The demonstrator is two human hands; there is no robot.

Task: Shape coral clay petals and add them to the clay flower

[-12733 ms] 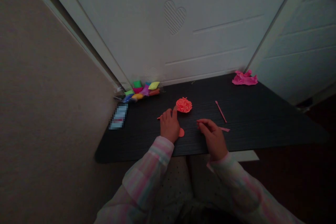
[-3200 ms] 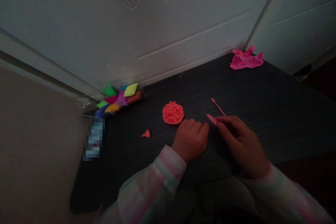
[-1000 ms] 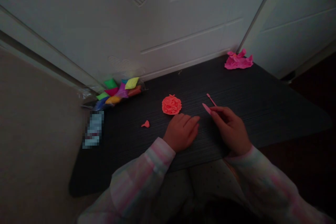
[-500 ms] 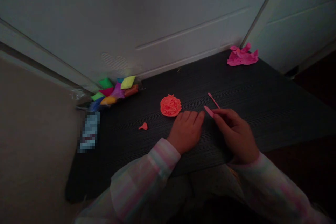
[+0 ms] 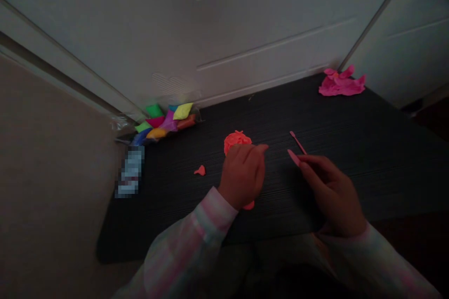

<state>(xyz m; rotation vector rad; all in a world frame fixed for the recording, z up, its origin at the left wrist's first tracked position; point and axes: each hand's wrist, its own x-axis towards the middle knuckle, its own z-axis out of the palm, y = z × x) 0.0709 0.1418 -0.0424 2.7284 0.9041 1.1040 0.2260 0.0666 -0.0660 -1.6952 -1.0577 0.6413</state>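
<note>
My right hand [image 5: 336, 194] grips a pink clay knife [image 5: 293, 157] between thumb and fingers, its flat tip pointing up and left. Just beyond it lies a second thin pink modelling tool [image 5: 298, 143] on the table. My left hand [image 5: 242, 173] is closed, knuckles up, in front of a round orange clay piece [image 5: 235, 138] with a rough, layered top, and hides its near side. What those curled fingers hold, if anything, is hidden. Another bit of orange clay [image 5: 249, 205] peeks out below the left wrist. A small orange clay scrap [image 5: 200, 170] rests to the left.
The dark table [image 5: 168, 196] stands against a pale panelled door [image 5: 280, 23]. At its back left is a clear bag of colourful clay packets [image 5: 168, 121], with a blurred-out packet [image 5: 130, 172] in front. A crumpled pink piece [image 5: 342, 83] sits at the back right corner.
My left hand has lifted and curled, now covering part of the round orange piece and uncovering orange clay near the wrist. The right hand keeps the clay knife. The view has shifted slightly.
</note>
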